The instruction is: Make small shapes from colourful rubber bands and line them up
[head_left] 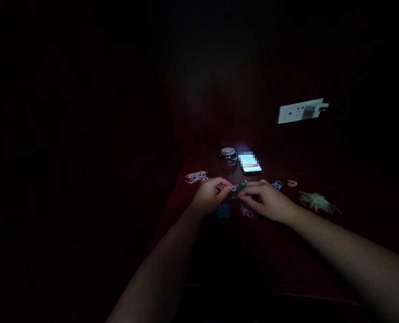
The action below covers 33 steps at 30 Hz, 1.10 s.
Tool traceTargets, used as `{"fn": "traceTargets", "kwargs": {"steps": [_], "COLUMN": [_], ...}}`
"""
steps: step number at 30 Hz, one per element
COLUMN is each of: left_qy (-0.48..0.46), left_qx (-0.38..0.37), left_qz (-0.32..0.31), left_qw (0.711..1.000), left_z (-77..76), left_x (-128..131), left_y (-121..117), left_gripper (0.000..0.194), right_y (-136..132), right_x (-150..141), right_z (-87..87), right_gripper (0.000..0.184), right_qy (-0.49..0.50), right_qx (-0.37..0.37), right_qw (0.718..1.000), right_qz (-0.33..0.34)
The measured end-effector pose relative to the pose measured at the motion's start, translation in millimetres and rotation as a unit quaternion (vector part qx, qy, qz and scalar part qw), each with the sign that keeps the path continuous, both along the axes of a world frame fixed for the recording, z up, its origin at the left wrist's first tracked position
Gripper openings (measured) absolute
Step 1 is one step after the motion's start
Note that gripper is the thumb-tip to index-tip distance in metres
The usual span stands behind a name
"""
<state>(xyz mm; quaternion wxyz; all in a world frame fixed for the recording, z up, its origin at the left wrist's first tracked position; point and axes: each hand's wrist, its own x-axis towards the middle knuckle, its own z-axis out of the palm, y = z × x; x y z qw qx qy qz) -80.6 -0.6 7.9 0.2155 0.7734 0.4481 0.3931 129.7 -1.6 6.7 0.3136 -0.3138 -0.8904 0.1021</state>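
Note:
My left hand (213,193) pinches a small pastel loop (234,189), pale blue with a pinkish bit, between thumb and fingertips. Just to its right, my right hand (265,198) has thumb and index finger pressed together on something thin and small, too dark to name. A green piece (244,183) lies by the right fingertips. Under the hands are a pile of thin teal strands or bands (223,211) and a pile of pink ones (248,212). Beyond the right knuckles sit purple loops (277,185) and an orange loop (291,183).
Mixed pastel loops (195,177) are heaped at the left table edge. A lidded clear jar (228,157) and a lit phone (252,167) stand behind the hands. Pale yellow-green strands (317,202) lie right. A wall socket (291,113) holds a plug (315,110). Surroundings are very dark.

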Motion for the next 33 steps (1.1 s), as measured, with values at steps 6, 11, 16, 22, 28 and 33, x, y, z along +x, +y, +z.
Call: {"fn": "traceTargets", "kwargs": {"steps": [6, 11, 16, 22, 28, 33], "left_qy": [-0.026, -0.021, 0.001, 0.066, 0.095, 0.037], "left_qx": [-0.023, -0.032, -0.019, -0.036, -0.023, 0.052], "left_qz": [-0.029, -0.031, 0.05, 0.277, 0.299, 0.056], "left_qw": [0.999, 0.999, 0.999, 0.958, 0.949, 0.996], "left_z": [2.3, 2.9, -3.9, -14.0, -12.9, -3.9], "left_x": [7, 10, -6, -48, -54, -25], "left_y": [-4, -7, 6, 20, 19, 8], "left_gripper": [0.019, 0.016, 0.019, 0.017, 0.018, 0.022], "right_y": [-4, -4, -3, -2, -3, -3], "right_x": [-2, -3, -1, 2, 3, 2], "right_z": [5.1, 5.6, 3.6, 4.0, 6.4, 5.9], "right_gripper": [0.014, 0.013, 0.014, 0.017, 0.018, 0.017], "right_qy": [0.01, 0.024, 0.023, 0.027, 0.031, 0.026], "right_qx": [-0.009, -0.006, -0.007, 0.0, -0.003, -0.002], "right_qw": [1.0, 1.0, 0.999, 0.999, 0.999, 0.999], "right_qz": [-0.008, -0.018, -0.022, -0.017, -0.018, -0.029]}}
